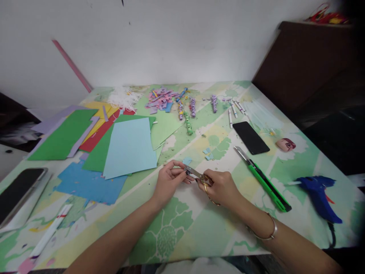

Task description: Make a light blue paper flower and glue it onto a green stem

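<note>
Fingers wrapped round the handles, my right hand point(222, 186) holds a small pair of scissors point(196, 173) over the middle of the table. The blades point left and reach the fingertips of my left hand point(172, 179). That hand is closed in a pinch, and what lies between its fingers is too small to make out. Just behind it shows a scrap of light blue paper point(187, 160). Small blue paper cutouts point(209, 156) lie on the cloth behind the scissors. To the right of my right hand is a green utility knife point(266, 182) with its blade out.
Coloured sheets, a light blue sheet point(131, 148) on top, spread at left. Behind are paper scraps point(161, 99), white string point(122, 97) and several decorated rolls point(188, 122). A black phone point(251, 137), markers point(230, 118) and a blue glue gun point(319, 194) lie right.
</note>
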Demonstrator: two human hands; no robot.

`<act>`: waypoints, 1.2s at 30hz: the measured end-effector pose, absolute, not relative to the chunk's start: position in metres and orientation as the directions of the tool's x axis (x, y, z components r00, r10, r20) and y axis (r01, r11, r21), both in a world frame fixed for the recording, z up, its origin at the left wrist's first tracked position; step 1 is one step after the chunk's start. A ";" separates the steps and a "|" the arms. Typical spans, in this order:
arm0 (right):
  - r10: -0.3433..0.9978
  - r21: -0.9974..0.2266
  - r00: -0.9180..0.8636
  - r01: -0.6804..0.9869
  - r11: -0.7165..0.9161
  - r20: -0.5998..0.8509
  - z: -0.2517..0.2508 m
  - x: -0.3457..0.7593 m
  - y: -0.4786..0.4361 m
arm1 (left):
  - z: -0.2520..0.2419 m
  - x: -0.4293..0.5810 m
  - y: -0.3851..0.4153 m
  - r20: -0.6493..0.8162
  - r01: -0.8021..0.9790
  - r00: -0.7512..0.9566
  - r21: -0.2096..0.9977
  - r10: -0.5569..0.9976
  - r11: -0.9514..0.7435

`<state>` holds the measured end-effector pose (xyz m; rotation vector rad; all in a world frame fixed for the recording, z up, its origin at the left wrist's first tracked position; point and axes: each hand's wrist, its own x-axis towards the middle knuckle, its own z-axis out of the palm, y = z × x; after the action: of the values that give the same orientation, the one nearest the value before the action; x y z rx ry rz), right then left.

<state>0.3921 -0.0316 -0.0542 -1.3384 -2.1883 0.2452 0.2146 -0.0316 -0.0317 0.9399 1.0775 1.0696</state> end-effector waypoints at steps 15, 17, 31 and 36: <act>0.859 -0.427 -0.362 0.755 0.498 0.362 -0.055 0.394 -0.030 | -0.032 0.213 -0.031 -0.217 -0.181 0.077 0.957 0.973 0.227; 0.861 -0.426 -0.363 0.756 0.496 0.358 -0.054 0.394 -0.030 | -0.033 0.213 -0.032 -0.211 -0.182 0.081 0.958 0.974 0.223; 0.870 -0.431 -0.379 0.760 0.487 0.316 -0.052 0.396 -0.030 | -0.034 0.213 -0.030 -0.203 -0.175 0.073 0.961 0.976 0.213; 0.872 -0.423 -0.375 0.768 0.482 0.313 -0.052 0.397 -0.029 | -0.034 0.213 -0.030 -0.216 -0.163 0.070 0.961 0.974 0.225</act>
<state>0.3974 -0.0289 -0.0518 -1.3548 -2.2361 0.2815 0.2128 -0.0298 -0.0336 0.9473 1.1452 1.0843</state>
